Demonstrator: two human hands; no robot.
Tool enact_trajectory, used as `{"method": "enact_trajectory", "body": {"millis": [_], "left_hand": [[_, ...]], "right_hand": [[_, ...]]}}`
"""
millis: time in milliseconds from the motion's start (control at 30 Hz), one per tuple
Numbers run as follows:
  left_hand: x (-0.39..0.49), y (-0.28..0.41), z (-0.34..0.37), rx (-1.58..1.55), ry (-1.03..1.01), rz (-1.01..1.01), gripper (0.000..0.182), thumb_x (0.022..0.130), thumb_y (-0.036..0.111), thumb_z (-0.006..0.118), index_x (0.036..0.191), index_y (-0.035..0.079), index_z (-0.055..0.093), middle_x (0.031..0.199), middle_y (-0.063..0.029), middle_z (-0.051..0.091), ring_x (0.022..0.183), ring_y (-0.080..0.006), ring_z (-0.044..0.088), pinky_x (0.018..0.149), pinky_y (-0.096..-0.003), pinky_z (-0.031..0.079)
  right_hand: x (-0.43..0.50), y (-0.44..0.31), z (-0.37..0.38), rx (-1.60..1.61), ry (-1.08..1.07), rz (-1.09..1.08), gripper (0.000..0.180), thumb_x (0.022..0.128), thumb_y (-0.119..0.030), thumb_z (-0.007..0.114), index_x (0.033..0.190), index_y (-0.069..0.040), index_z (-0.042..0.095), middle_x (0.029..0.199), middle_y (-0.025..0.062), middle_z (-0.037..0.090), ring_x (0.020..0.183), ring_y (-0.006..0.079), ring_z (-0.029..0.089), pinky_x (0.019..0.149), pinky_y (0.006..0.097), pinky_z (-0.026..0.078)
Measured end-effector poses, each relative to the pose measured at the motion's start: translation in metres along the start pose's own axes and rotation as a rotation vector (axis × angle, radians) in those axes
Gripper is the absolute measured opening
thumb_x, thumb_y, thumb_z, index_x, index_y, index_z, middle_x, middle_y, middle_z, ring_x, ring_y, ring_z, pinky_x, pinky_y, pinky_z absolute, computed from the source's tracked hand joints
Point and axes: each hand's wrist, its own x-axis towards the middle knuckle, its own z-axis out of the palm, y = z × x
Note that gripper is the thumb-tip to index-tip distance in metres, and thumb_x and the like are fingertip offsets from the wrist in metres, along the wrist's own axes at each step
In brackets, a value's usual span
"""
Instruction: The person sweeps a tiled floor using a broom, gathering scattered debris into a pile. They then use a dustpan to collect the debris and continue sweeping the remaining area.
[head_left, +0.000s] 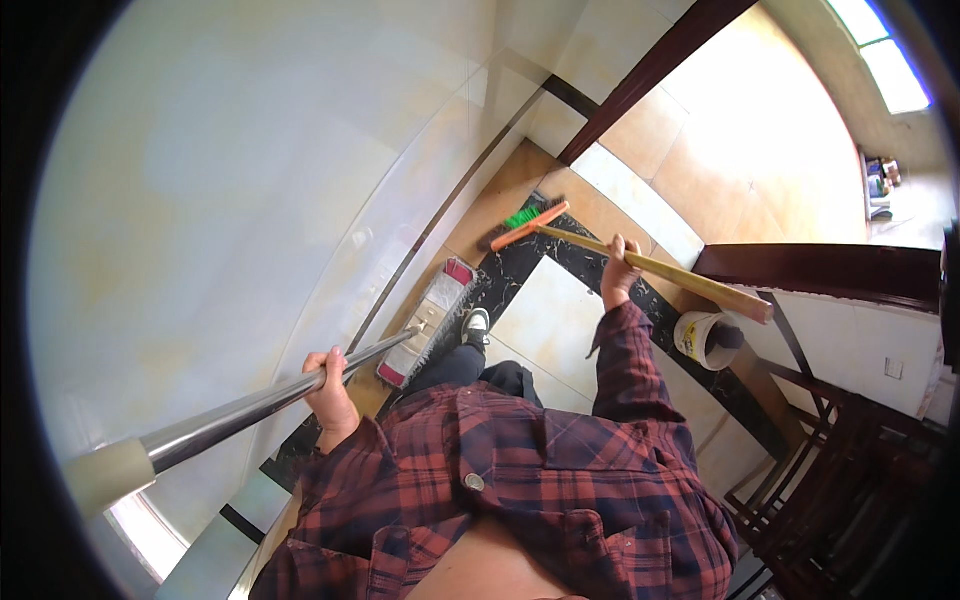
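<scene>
My left hand (330, 390) is closed around the shiny metal handle of a flat mop (431, 315). Its grey fringed pad, with dark pink ends, lies on the floor along the wall. In my right hand (621, 266) is the wooden handle of a push broom (532, 225) with an orange head and green and dark bristles. The broom head is near the wall corner by the doorway, beyond the mop pad. Its handle slants to the right across the tiles, past my right hand.
A white bucket (697, 340) with something dark in it stands right of my right arm. A dark red door frame (652, 75) and a pale threshold (637, 202) lie ahead. Dark wooden furniture (840, 472) stands at the lower right. The tiled wall (247, 187) runs along my left.
</scene>
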Motion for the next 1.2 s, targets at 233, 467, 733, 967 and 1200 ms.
{"method": "enact_trajectory", "body": {"millis": [233,467,733,967,1200], "left_hand": [[0.003,0.0,0.016,-0.055,-0.097,0.018,0.024,0.083,0.007,0.062,0.065,0.006,0.046,0.062,-0.0006,0.046,0.061,-0.0095,0.042,0.061,-0.0242,0.034],[0.012,0.017,0.025,-0.187,-0.12,0.053,0.024,0.083,0.01,0.063,0.066,0.006,0.047,0.062,0.002,0.045,0.06,-0.0067,0.04,0.058,-0.0223,0.032],[0.022,-0.023,0.033,-0.01,0.021,0.121,0.032,0.076,0.006,0.072,0.101,0.001,0.055,0.098,-0.0055,0.051,0.093,-0.0125,0.048,0.078,-0.0247,0.042],[0.002,-0.039,0.047,0.245,0.205,0.058,0.056,0.073,0.024,0.076,0.117,0.005,0.047,0.11,-0.0063,0.049,0.104,-0.0198,0.044,0.091,-0.0393,0.034],[0.021,-0.041,0.11,0.301,0.235,0.179,0.036,0.082,0.029,0.067,0.101,0.001,0.057,0.096,-0.0087,0.056,0.091,-0.0189,0.05,0.084,-0.0328,0.04]], "right_hand": [[-0.034,-0.027,-0.058,-0.126,0.035,0.104,0.021,0.082,-0.013,0.066,0.068,-0.006,0.052,0.062,-0.0011,0.051,0.055,0.0082,0.049,0.053,0.0223,0.042],[-0.074,-0.09,-0.051,-0.221,-0.216,-0.052,0.014,0.08,-0.011,0.066,0.082,-0.005,0.054,0.069,-0.0013,0.052,0.063,0.0082,0.046,0.061,0.0224,0.04],[-0.068,-0.24,-0.042,0.158,-0.143,-0.333,0.008,0.082,-0.002,0.056,0.082,-0.002,0.048,0.066,0.0065,0.053,0.059,0.0136,0.052,0.059,0.0258,0.045],[-0.037,-0.267,-0.063,0.342,-0.342,-0.341,0.009,0.082,0.0,0.055,0.083,0.0,0.047,0.068,0.0077,0.051,0.054,0.012,0.048,0.053,0.0224,0.041],[0.012,-0.261,-0.098,0.304,-0.344,-0.21,0.01,0.083,-0.001,0.056,0.079,0.0,0.047,0.064,0.0064,0.049,0.052,0.0112,0.047,0.049,0.0217,0.039]]}}
